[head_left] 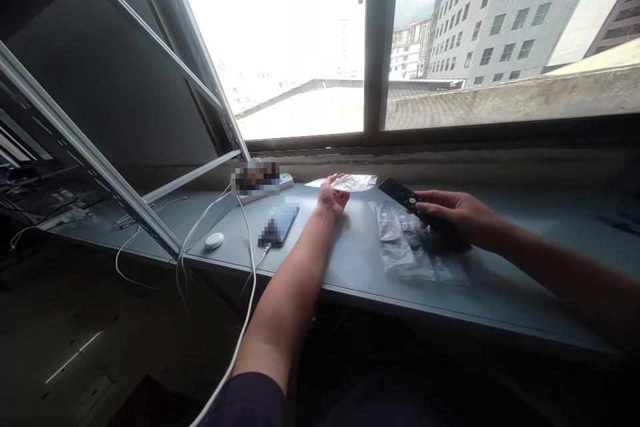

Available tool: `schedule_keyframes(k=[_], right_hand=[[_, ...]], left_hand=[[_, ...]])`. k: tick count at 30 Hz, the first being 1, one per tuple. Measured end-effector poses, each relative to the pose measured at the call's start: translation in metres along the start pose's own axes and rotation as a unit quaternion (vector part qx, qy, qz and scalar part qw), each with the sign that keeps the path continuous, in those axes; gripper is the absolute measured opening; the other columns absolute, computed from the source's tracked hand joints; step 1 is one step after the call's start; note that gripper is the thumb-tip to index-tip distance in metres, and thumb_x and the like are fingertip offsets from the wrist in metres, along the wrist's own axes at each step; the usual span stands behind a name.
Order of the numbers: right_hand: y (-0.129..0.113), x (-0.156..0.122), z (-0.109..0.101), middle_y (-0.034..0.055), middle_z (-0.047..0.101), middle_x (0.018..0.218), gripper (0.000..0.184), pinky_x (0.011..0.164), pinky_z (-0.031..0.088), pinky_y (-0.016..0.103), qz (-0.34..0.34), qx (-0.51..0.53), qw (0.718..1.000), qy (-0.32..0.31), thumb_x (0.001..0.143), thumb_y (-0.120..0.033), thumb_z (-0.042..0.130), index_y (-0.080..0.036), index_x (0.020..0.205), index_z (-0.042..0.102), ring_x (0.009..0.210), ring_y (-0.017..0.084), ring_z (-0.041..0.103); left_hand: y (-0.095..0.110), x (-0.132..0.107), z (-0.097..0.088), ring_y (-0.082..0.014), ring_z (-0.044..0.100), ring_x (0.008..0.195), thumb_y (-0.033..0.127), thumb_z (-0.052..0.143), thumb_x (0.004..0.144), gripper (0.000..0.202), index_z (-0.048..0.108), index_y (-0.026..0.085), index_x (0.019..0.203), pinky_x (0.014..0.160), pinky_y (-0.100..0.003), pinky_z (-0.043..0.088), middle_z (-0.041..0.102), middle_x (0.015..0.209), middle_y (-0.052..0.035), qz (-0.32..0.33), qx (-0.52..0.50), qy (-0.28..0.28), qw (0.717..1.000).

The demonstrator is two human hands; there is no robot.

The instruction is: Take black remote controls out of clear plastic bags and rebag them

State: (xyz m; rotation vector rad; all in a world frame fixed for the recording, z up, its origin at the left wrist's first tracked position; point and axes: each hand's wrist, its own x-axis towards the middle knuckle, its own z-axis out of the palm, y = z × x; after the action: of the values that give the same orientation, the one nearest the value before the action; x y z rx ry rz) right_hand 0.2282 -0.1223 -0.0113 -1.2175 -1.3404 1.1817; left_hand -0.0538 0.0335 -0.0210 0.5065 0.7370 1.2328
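My right hand (453, 212) grips a black remote control (401, 195) and holds it just above the grey table (500, 293). Under that hand lie clear plastic bags (400, 250) with dark items inside. My left hand (333, 197) reaches forward with its fingers curled on the edge of an empty clear plastic bag (350, 182) near the window sill. The left forearm stretches across the table's front edge.
A phone (279, 225) lies left of my left arm with a white cable (247, 280) plugged in. A white round case (215, 240) and a power strip (263, 185) sit further left. Metal shelf rails (85, 147) slant over the left side. The window (375, 47) stands behind.
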Motion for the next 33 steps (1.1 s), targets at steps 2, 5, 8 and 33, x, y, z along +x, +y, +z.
schedule_keyframes(k=[2, 5, 8, 33], right_hand=[[0.002, 0.001, 0.000, 0.0055, 0.082, 0.082, 0.060, 0.059, 0.061, 0.029, 0.009, 0.002, 1.000, -0.006, 0.079, -0.058, 0.103, -0.027, 0.129, 0.089, 0.073, 0.021, 0.074], [0.004, 0.002, 0.000, 0.0049, 0.080, 0.079, 0.062, 0.057, 0.059, 0.027, 0.012, 0.011, 1.000, -0.017, 0.081, -0.057, 0.102, -0.027, 0.133, 0.088, 0.068, 0.019, 0.071], [0.005, 0.001, 0.001, 0.0052, 0.080, 0.080, 0.061, 0.056, 0.059, 0.026, 0.011, 0.020, 0.999, -0.022, 0.081, -0.056, 0.102, -0.027, 0.133, 0.088, 0.069, 0.019, 0.071], [0.010, 0.006, -0.003, 0.0016, 0.080, 0.081, 0.079, 0.054, 0.058, 0.026, 0.027, 0.016, 0.999, -0.021, 0.080, -0.056, 0.102, -0.032, 0.149, 0.073, 0.067, 0.021, 0.073]], left_hand=[[-0.001, 0.000, 0.001, -0.0101, 0.067, 0.063, 0.032, 0.067, 0.106, 0.026, 0.078, 0.016, 0.123, 0.055, -0.019, 0.051, 0.079, 0.092, -0.0071, 0.010, 0.019, -0.009, 1.000], [-0.003, 0.000, 0.002, -0.0101, 0.068, 0.066, 0.031, 0.067, 0.106, 0.026, 0.078, 0.016, 0.123, 0.056, -0.019, 0.052, 0.079, 0.094, -0.0071, 0.016, 0.036, -0.019, 0.999], [-0.004, 0.001, 0.003, -0.0099, 0.068, 0.066, 0.030, 0.067, 0.106, 0.025, 0.078, 0.016, 0.122, 0.057, -0.019, 0.051, 0.080, 0.096, -0.0070, 0.013, 0.039, -0.017, 0.999], [-0.030, -0.010, 0.007, -0.0238, 0.079, 0.106, 0.036, 0.093, 0.091, 0.038, 0.084, 0.018, 0.123, 0.113, -0.042, 0.060, 0.082, 0.127, -0.0136, -0.013, 0.236, -0.273, 0.933]])
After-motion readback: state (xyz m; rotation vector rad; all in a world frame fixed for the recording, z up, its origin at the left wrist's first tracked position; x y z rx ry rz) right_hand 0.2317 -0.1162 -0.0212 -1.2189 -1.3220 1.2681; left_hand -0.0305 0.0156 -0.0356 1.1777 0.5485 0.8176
